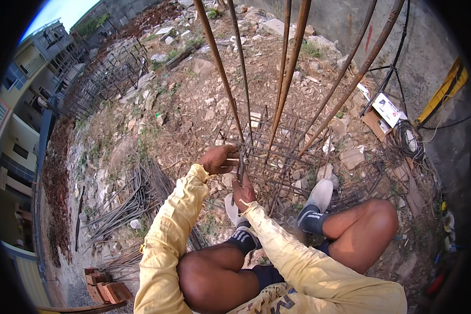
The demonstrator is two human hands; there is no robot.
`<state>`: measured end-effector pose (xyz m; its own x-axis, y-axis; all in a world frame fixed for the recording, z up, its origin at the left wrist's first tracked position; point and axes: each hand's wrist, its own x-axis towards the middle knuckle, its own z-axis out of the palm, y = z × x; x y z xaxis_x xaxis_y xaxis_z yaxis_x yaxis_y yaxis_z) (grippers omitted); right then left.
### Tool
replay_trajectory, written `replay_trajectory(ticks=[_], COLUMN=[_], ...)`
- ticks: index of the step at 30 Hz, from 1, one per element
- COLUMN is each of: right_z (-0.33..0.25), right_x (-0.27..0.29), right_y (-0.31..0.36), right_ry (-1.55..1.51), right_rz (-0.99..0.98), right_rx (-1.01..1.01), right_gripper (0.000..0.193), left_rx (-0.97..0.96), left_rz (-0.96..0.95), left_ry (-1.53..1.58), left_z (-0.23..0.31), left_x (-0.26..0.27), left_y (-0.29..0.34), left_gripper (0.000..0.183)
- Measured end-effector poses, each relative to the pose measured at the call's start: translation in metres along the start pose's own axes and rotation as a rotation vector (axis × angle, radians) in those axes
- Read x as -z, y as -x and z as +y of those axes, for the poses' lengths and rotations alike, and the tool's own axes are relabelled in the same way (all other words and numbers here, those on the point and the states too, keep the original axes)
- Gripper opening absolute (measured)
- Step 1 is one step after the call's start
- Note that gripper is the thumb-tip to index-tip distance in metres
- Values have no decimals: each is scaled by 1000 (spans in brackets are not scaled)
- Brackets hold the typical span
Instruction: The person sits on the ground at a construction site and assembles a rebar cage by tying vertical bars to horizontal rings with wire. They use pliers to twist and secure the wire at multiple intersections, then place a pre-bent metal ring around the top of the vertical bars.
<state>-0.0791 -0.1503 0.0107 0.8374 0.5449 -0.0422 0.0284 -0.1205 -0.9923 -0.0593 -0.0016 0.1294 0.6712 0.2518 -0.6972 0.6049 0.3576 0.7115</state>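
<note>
Fingers of my left hand (218, 158) reach to a tied steel-bar cage (277, 183), while my right hand's close around a slim dark metal tool (240, 168); whether the left ones grip anything, I cannot tell. Far left of them stands a row of buildings (18, 141); red bricks (110, 290) are stacked to their lower left, and a heap of thin steel rods (123, 206) lies nearer, on rubble. The tool stands roughly upright in my right fingers, just beside my left fingertips. The cage spreads right from both hands, tall rusty reinforcing bars (216, 65) rising beyond them. Well to my fingers' right sit a printed white carton (388, 110), coiled dark wire (409, 142) and a yellow-and-black strip of fabric (445, 91) against a grey wall (439, 31).
</note>
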Motion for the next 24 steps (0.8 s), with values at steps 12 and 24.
replay_trajectory(ticks=[12,24], right_z=[20,7], right_x=[-42,-66], right_y=[-10,-6], right_ry=[-408,-884], right_rz=[-16,-107], right_rx=[-89,-264], right_gripper=[56,39], left_rx=[-450,-778], left_rz=[175,411], left_ry=[-235,-665], left_z=[-13,-21], left_x=[5,7], left_y=[-8,5], left_gripper=[12,16])
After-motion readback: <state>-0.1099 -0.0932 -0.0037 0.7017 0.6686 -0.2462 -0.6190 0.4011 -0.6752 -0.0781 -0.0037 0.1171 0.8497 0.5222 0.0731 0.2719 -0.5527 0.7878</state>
